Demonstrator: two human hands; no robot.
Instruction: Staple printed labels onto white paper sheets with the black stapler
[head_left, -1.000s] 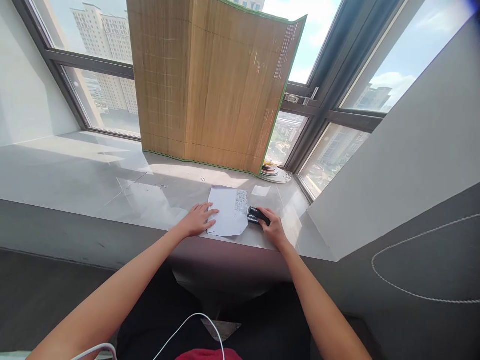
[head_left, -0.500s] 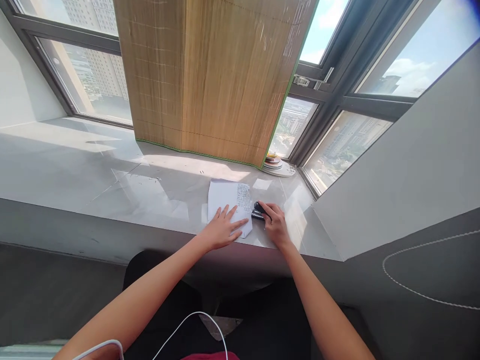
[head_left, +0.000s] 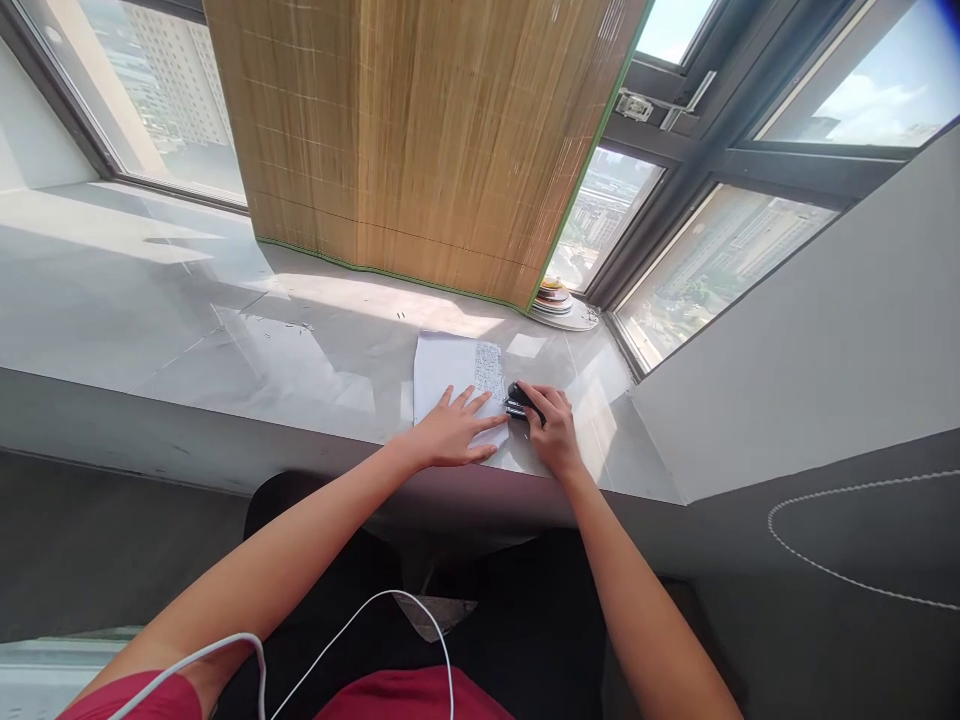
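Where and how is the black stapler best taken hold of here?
Probably around the rear of the stapler, from the right, as the right hand grips it: its split front end points left toward the paper, and the left hand is spread over the paper, leaving the right side freer.

Wide room runs across the glossy grey windowsill (head_left: 172,340), left of the white rectangular paper (head_left: 446,362). A tall brown green-edged bamboo mat (head_left: 420,150) bars the back; a black handheld stapler (head_left: 515,393), held in the right hand's fingers (head_left: 541,395), blocks the paper's right side.
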